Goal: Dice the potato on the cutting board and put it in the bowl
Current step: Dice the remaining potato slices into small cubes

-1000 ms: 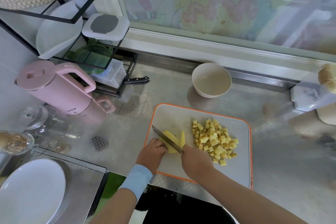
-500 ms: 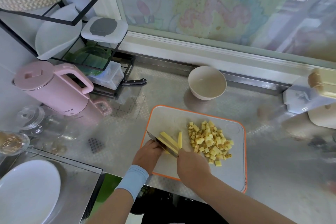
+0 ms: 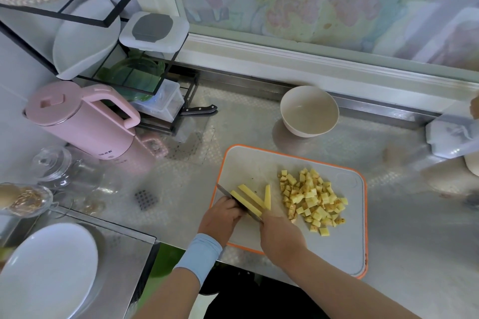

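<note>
Head view, from left to right, with everything placed against the orange-rimmed cutting board (image 3: 344,248). Well to its left, at the near corner, lies a white plate (image 3: 44,272). Beyond the plate stand glass jars (image 3: 53,163) and a pink kettle (image 3: 77,122). A black wire rack (image 3: 124,15) rises behind the kettle, far left of the board, and a black-handled spare knife (image 3: 198,110) pokes out from its foot.

At the board's near left edge the left hand (image 3: 220,217), in a pale blue cuff (image 3: 199,251), sits knuckles up with its fingers curled against the left face of the knife (image 3: 225,191). The blade hides its fingertips, so I cannot tell whether they hold a piece. The blade runs slantwise over the board's left part, and three potato strips (image 3: 251,196) lie on the board just beside it. The right hand (image 3: 281,235) is wrapped round the knife's handle at the board's near middle, close to the left hand.

A heap of diced potato (image 3: 311,197) sits on the board's middle, right of the strips. The bowl (image 3: 309,111) stands just behind the board's far edge with no potato in it. A white container (image 3: 451,137) stands off the board's far right corner.
</note>
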Demonstrator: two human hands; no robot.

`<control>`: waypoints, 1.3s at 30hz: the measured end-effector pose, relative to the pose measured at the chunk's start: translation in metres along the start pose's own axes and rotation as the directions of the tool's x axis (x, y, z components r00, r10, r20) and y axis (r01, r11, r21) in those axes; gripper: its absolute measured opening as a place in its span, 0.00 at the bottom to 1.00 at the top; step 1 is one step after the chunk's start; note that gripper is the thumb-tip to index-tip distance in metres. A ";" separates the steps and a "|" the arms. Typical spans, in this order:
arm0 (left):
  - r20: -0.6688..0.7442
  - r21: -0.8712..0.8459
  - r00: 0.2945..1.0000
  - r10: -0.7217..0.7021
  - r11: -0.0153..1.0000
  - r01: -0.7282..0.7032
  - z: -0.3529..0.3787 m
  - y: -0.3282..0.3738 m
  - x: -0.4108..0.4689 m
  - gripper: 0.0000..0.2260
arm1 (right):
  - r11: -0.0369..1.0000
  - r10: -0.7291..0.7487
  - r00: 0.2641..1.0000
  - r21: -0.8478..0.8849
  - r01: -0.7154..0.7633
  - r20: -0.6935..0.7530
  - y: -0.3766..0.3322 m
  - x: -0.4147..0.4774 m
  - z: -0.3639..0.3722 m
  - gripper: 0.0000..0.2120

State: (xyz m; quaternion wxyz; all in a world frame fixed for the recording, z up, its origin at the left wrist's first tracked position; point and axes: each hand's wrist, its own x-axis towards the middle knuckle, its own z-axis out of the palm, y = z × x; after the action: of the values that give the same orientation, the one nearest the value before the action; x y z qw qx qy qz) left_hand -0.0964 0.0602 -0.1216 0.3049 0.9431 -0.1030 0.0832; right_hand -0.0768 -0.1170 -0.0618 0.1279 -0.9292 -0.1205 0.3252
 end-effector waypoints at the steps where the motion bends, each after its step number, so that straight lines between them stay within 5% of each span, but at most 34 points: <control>1: -0.008 -0.002 1.000 0.003 1.000 -0.003 -0.001 0.000 0.001 0.11 | 1.000 -0.009 1.000 0.001 0.009 -0.007 0.001 0.001 0.001 0.03; 9: 0.019 0.042 1.000 0.018 0.999 -0.019 -0.005 0.002 0.001 0.11 | 0.999 -0.034 0.999 -0.033 0.034 0.004 0.002 0.003 -0.006 0.08; 12: 0.098 0.048 0.995 -0.022 0.999 0.017 -0.003 -0.004 0.002 0.04 | 0.997 -0.046 0.999 -0.064 0.046 0.004 0.003 0.001 -0.017 0.09; 20: 0.210 0.053 0.973 -0.099 0.995 0.090 -0.012 -0.001 0.007 0.10 | 0.999 0.020 0.999 0.034 -0.018 -0.044 0.004 -0.014 -0.045 0.13; 22: 0.134 -0.042 0.973 -0.188 0.980 0.195 -0.023 0.004 0.010 0.12 | 0.997 0.032 0.997 0.079 -0.027 -0.068 0.004 -0.015 -0.047 0.13; 24: -0.054 -0.183 0.929 -0.366 0.918 0.351 -0.040 0.009 0.017 0.04 | 0.996 0.031 0.994 0.083 -0.022 -0.107 0.004 -0.017 -0.050 0.13; 28: -0.345 -0.406 0.704 -0.620 0.775 0.484 -0.076 0.008 0.046 0.03 | 0.996 -0.052 0.975 -0.085 0.035 -0.218 0.010 -0.024 -0.055 0.10; 30: -0.225 -0.401 0.786 -0.576 0.790 0.464 -0.090 0.006 0.065 0.02 | 0.973 -0.133 0.962 -0.219 0.080 -0.238 0.012 -0.028 -0.059 0.08; 33: 0.234 -0.239 0.896 -0.376 0.872 0.428 -0.096 0.009 0.087 0.06 | 0.922 -0.226 0.947 -0.365 0.132 -0.228 0.013 -0.030 -0.063 0.08; 36: 0.646 0.038 0.723 -0.244 0.957 0.289 -0.088 0.018 0.100 0.16 | 0.880 -0.278 0.937 -0.446 0.161 -0.210 0.012 -0.031 -0.067 0.07; 39: 0.759 0.118 0.605 -0.242 0.964 0.238 -0.079 0.020 0.104 0.17 | 0.856 -0.310 0.930 -0.484 0.183 -0.197 0.010 -0.032 -0.070 0.07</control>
State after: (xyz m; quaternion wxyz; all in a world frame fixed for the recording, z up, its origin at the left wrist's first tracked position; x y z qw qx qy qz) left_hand -0.0086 0.0760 -0.0246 0.2381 0.8948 -0.0950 -0.3657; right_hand -0.0552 -0.1472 0.0064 -0.0383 -0.9447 -0.2943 0.1395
